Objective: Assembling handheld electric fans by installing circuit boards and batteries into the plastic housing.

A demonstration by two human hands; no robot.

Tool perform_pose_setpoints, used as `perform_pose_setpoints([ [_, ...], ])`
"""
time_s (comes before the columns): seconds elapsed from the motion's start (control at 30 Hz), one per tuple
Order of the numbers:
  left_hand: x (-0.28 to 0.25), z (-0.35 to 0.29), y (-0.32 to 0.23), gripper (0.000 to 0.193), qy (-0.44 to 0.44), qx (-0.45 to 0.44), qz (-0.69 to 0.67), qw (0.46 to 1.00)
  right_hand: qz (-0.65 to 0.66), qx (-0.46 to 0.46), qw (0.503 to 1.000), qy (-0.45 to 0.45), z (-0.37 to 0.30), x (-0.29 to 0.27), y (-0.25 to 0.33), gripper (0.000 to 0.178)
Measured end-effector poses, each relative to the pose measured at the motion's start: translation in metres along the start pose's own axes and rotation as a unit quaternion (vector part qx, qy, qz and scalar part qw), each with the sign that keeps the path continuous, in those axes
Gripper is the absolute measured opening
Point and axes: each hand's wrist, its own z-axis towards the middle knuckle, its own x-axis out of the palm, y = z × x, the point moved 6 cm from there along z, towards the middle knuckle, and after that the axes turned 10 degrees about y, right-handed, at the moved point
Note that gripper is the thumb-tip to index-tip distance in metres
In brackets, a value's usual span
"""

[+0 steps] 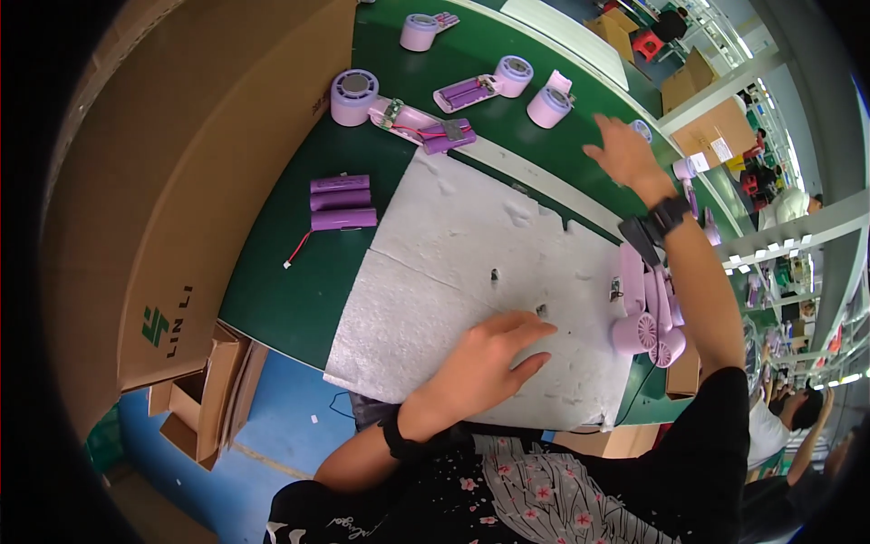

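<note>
My left hand (480,363) hovers over or rests on the near part of a white foam sheet (426,263), fingers apart with nothing in them. Farther out, my right hand (627,156) reaches over the green bench, its fingers spread and holding nothing that shows. Just beyond it is a round lilac fan head (641,131), partly hidden by the hand. Under my right forearm lie several pink handheld fan bodies (634,331) at the sheet's right edge. Two small circuit pieces (541,310) sit on the foam near my left fingers.
Purple battery cells (343,204) with a red lead lie left of the sheet. Opened fans (354,95) with batteries and a circuit board (392,113) stand along the far side. A tall cardboard box (199,181) walls off the left. Other people work in the right background.
</note>
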Motion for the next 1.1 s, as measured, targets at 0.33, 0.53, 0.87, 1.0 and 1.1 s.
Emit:
perform_pose_setpoints([
  [0.33,0.007,0.004,0.003,0.027,0.008,0.013,-0.039,0.999,0.311,0.143,0.932,0.116,0.068,0.009,0.015,0.062],
  [0.53,0.007,0.001,0.001,0.03,-0.02,0.022,-0.074,0.997,0.471,-0.006,0.872,0.131,-0.016,-0.046,0.027,0.033],
  [0.87,-0.012,-0.006,0.008,0.045,-0.213,0.0,-0.231,0.95,0.265,-0.297,0.896,0.198,-0.153,-0.054,0.134,0.025],
  [1.0,-0.005,0.0,-0.002,0.044,-0.153,-0.007,-0.053,0.987,0.24,-0.309,0.901,0.186,-0.146,-0.076,0.16,0.026],
  [1.1,-0.001,0.002,0.003,0.042,-0.125,-0.057,-0.062,0.989,0.283,-0.313,0.892,0.16,-0.12,-0.113,0.184,0.031],
])
